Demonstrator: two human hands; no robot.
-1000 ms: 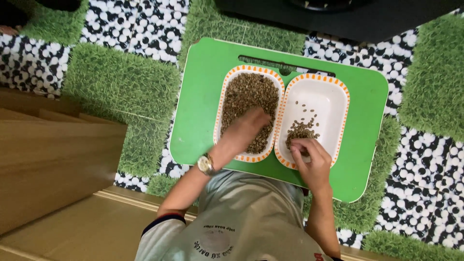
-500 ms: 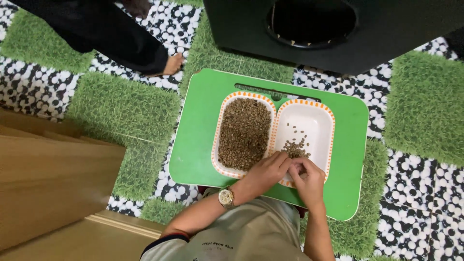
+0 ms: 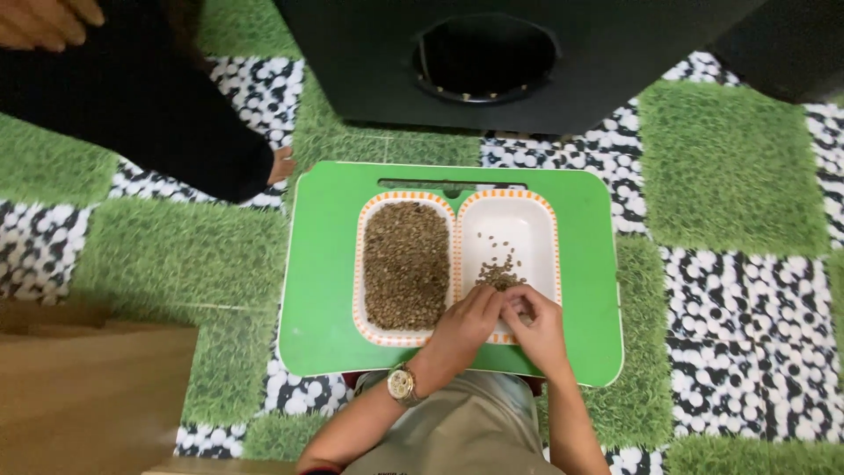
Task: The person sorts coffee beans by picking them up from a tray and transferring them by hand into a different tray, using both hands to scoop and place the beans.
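Two white rectangular dishes with orange-dashed rims stand side by side on a green tray (image 3: 325,290). The left dish (image 3: 405,264) is full of small brown beans. The right dish (image 3: 519,230) holds only a small heap of beans near its front. My left hand (image 3: 469,321), with a wristwatch, and my right hand (image 3: 534,324) meet over the front edge of the right dish, fingers curled together and touching. The beans under the fingers are hidden, so I cannot tell what either hand holds.
A large black box (image 3: 492,57) with a round opening stands just behind the tray. Another person's dark-clothed leg and bare foot (image 3: 280,165) are at the upper left. Green grass-like and black-and-white pebble floor tiles surround the tray; a wooden step (image 3: 88,396) lies lower left.
My left hand left the full dish and joined my right hand over the right dish. The view tilted, bringing the black box and the other person's leg into sight.
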